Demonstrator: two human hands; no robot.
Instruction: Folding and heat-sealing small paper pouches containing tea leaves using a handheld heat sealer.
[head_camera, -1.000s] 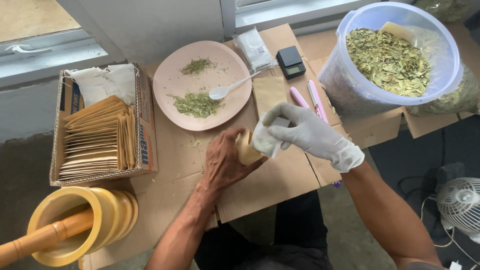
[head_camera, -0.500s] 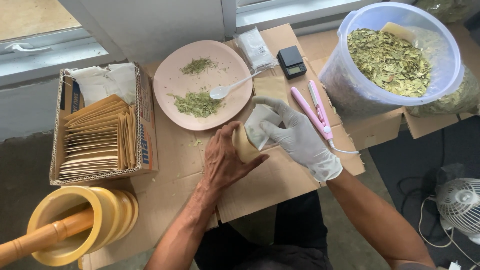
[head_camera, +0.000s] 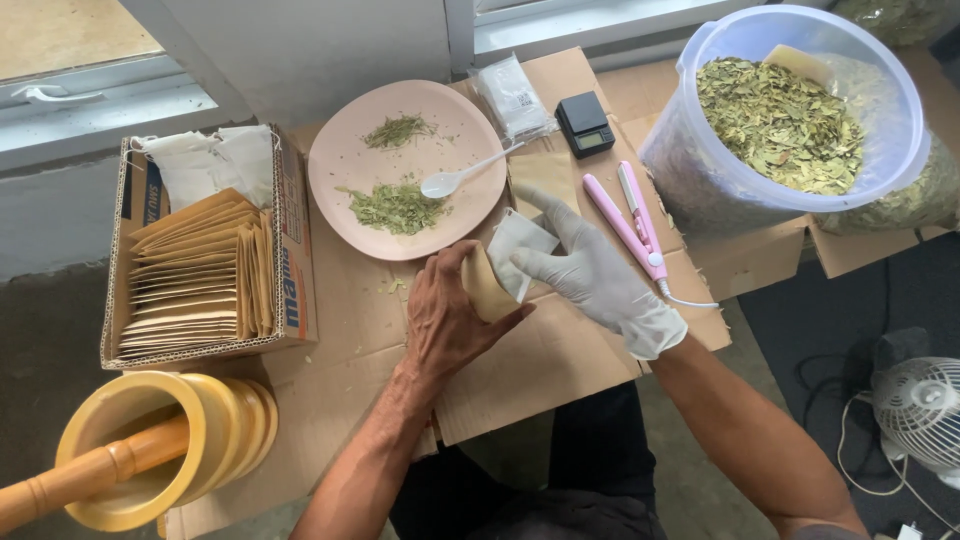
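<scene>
A: Where is the brown pouch (head_camera: 487, 288)?

B: On the cardboard (head_camera: 560, 360), just below the pink plate (head_camera: 350, 150). The bare left hand (head_camera: 448, 322) curls round it, thumb under its right edge.

A: And the gloved right hand (head_camera: 592, 275)?

B: Its fingers (head_camera: 530, 264) pinch a white sachet (head_camera: 518, 250) poking from the pouch's mouth; 1 finger points up, straight.

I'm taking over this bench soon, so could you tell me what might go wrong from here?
1. The white filter bag sits only partly inside the brown envelope held by the bare left hand; the gloved right hand could crumple it.
2. The plastic spoon overhangs the pink plate close by; a nudge might scatter the herbs.
</scene>
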